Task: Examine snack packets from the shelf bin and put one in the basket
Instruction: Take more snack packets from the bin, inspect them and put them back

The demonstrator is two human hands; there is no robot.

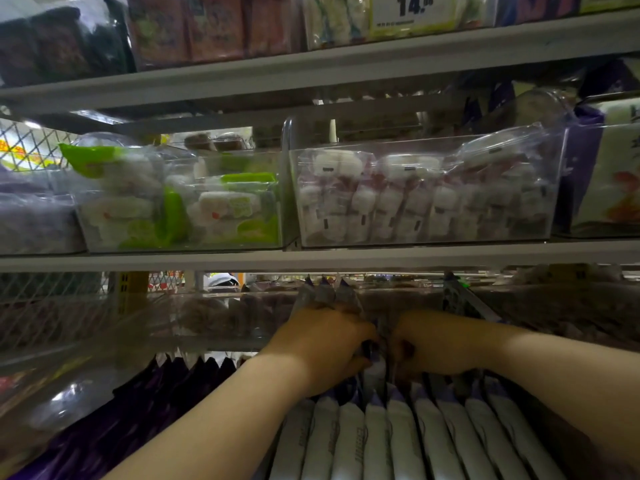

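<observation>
White-and-purple snack packets (398, 438) stood on edge in a tight row at the bottom, their lower ends cut off by the frame. Both bare forearms reached over them. The left hand (322, 348) was curled round a small bunch of packets (325, 296) whose crimped tops rose above its knuckles; its fingertips were hidden. The right hand (436, 344), just beside it, dug down into the row with fingers buried, so its grip could not be told. Dark purple packets (166, 386) lay dim to the left. Print on every wrapper was blurred.
</observation>
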